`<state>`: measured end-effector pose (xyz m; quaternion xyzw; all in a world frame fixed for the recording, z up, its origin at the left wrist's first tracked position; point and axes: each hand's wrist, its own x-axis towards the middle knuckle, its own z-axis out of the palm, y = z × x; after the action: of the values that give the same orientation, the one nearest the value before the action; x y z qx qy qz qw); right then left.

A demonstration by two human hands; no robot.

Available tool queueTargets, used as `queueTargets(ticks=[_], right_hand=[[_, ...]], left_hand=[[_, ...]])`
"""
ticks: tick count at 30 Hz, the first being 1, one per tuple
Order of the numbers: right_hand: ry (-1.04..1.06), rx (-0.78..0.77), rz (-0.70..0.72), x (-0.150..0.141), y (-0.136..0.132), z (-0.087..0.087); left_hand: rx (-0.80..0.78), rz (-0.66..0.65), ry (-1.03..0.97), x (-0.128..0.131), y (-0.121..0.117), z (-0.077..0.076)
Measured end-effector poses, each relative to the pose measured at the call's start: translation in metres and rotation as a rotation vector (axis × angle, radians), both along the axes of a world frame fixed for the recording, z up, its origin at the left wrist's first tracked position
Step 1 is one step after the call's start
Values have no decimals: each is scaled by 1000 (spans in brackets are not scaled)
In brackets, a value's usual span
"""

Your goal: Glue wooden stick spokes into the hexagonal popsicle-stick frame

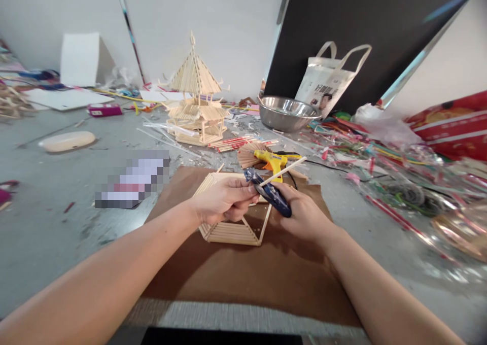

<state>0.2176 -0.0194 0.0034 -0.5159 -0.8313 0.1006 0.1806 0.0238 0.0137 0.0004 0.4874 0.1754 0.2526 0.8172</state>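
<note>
Over the brown sheet, my left hand [236, 198] is closed, its fingertips pinching a thin wooden stick [286, 169] that slants up to the right. Wrapped in my right hand [302, 213] is a dark blue-handled tool [272, 195] with a metal part, which meets the stick close to my left fingertips. Its exact kind is hard to make out. Beneath both hands lies a flat many-sided frame of sticks [232, 234], its sides filled with rows of sticks and its middle open. My left hand hides part of it.
A yellow glue gun [271, 163] lies just beyond my hands. Behind stands a stick pagoda [198, 106], with a steel bowl [287, 115] to its right. A brown sheet [243, 279] covers the grey table. Tangled strips and plastic [403, 182] clutter the right side.
</note>
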Motion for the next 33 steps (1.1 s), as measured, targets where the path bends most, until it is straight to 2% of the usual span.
queueTargets(ticks=[5,14,23,33], right_hand=[[-47,-7,-18,0,0,3],[-136,-58,-62,-3,-4,10],[-142,-75,-113,-7,-5,9],[-117,-140,-107,-10,-7,12]], left_hand=[[0,5,13,0,0,1],[12,106,51,4,-4,5],[99,322,160,8,-6,7],[143,371,293,9,-4,3]])
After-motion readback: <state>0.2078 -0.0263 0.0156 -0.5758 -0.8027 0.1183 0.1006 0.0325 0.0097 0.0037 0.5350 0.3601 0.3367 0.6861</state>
